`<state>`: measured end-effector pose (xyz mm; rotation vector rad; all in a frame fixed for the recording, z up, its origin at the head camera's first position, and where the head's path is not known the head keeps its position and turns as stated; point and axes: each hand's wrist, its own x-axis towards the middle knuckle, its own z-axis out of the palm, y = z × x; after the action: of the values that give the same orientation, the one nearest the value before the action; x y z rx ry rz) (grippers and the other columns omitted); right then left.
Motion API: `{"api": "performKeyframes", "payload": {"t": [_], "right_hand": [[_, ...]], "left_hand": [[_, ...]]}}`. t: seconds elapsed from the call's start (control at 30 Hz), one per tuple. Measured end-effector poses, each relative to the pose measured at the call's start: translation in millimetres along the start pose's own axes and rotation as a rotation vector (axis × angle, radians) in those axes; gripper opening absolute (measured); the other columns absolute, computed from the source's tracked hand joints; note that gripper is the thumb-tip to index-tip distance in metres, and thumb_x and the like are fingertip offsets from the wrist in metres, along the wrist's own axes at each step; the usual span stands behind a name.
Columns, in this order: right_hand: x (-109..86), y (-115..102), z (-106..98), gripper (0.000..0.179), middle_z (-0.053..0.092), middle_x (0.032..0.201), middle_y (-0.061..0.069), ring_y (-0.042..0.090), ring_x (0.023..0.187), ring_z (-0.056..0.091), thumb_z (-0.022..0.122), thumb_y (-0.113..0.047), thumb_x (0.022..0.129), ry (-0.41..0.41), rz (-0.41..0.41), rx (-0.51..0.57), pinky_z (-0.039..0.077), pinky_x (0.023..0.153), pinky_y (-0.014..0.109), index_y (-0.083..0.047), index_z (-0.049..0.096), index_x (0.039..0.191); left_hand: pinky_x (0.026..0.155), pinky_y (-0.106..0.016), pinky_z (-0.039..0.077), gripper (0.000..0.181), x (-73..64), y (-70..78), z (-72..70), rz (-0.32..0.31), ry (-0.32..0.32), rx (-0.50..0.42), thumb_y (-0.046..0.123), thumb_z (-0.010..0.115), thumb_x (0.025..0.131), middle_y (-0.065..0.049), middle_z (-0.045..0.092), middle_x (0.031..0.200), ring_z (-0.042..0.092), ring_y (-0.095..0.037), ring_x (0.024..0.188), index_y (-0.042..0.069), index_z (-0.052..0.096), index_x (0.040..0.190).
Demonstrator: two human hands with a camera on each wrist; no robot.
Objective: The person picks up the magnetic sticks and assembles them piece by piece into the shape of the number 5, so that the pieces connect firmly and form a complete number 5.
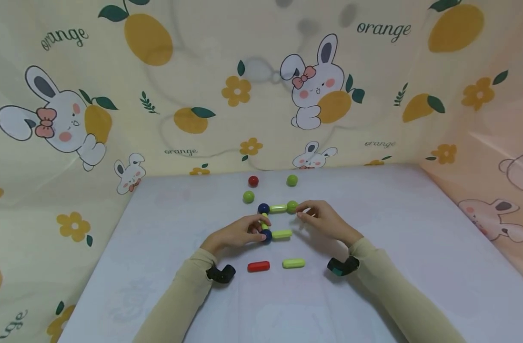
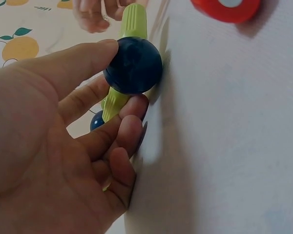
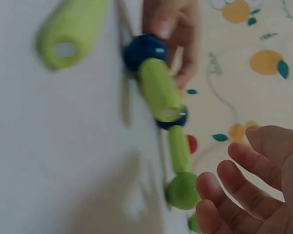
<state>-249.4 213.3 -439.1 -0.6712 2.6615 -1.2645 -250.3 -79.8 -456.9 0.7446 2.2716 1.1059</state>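
Note:
A U-shaped chain of yellow-green rods and balls lies on the table. My left hand (image 1: 236,232) holds its near dark blue ball (image 2: 134,66), thumb on the ball and fingers about the side rod (image 1: 265,220). From this ball the near rod (image 1: 282,234) points right, its free end showing a silvery disc in the right wrist view. The side rod runs back to a second dark blue ball (image 1: 263,208). A far rod (image 1: 278,208) joins that one to a green ball (image 1: 292,206). Beside the green ball is my right hand (image 1: 326,221), fingers loosely bent, gripping nothing.
Behind the chain lie a red ball (image 1: 253,181) and two loose green balls, one at left (image 1: 248,196) and one at right (image 1: 292,180). In front are a red rod (image 1: 258,266) and a yellow-green rod (image 1: 293,263). A printed cloth (image 1: 261,95) backs the white table (image 1: 158,286).

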Motion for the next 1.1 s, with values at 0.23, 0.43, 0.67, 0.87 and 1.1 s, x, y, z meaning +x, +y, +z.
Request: {"api": "performKeyframes", "payload": {"t": [0.23, 0.43, 0.67, 0.87, 1.1], "right_hand": [[16.5, 6, -25, 0.033, 0.066, 0.124, 0.028, 0.04, 0.094, 0.067, 0.057, -0.018, 0.104, 0.033, 0.033, 0.116, 0.058, 0.075, 0.04, 0.004, 0.063, 0.128], [39.9, 22, -35, 0.042, 0.059, 0.135, 0.029, 0.034, 0.101, 0.066, 0.054, -0.022, 0.105, 0.076, 0.13, 0.169, 0.057, 0.074, 0.028, 0.003, 0.055, 0.139], [68.7, 35, -32, 0.051, 0.046, 0.149, 0.029, 0.046, 0.126, 0.056, 0.057, -0.019, 0.104, 0.082, 0.2, 0.186, 0.056, 0.088, 0.039, -0.002, 0.044, 0.15], [91.3, 44, -22, 0.056, 0.031, 0.161, 0.026, 0.05, 0.136, 0.046, 0.053, -0.011, 0.103, 0.037, 0.155, 0.085, 0.04, 0.113, 0.057, -0.001, 0.035, 0.154], [106.5, 48, -14, 0.052, 0.044, 0.152, 0.025, 0.044, 0.136, 0.046, 0.051, -0.01, 0.102, -0.001, 0.165, -0.099, 0.038, 0.115, 0.057, -0.005, 0.04, 0.153]], "left_hand": [[0.085, -0.026, 0.044, 0.036, 0.4, 1.5, -0.4, 0.02, -0.003, 0.005, 0.016, 0.063, 0.1, -0.006, 0.058, 0.107, 0.051, -0.016, 0.096, 0.012, 0.055, 0.134], [0.085, -0.026, 0.044, 0.036, -0.4, 1.7, -0.8, 0.011, -0.005, -0.006, 0.015, 0.063, 0.1, -0.006, 0.058, 0.108, 0.051, -0.016, 0.096, 0.012, 0.055, 0.135], [0.085, -0.026, 0.044, 0.036, 1.2, -2.4, -0.1, 0.018, -0.007, -0.02, 0.015, 0.064, 0.099, -0.007, 0.059, 0.108, 0.051, -0.016, 0.096, 0.011, 0.055, 0.135], [0.085, -0.026, 0.044, 0.037, 0.0, -1.7, 0.3, 0.026, -0.01, -0.018, 0.015, 0.063, 0.099, -0.007, 0.059, 0.109, 0.052, -0.016, 0.097, 0.01, 0.055, 0.135], [0.086, -0.027, 0.044, 0.037, -0.9, 2.0, 0.6, 0.018, -0.01, -0.022, 0.015, 0.062, 0.1, -0.006, 0.059, 0.109, 0.051, -0.016, 0.097, 0.011, 0.054, 0.136]]}}
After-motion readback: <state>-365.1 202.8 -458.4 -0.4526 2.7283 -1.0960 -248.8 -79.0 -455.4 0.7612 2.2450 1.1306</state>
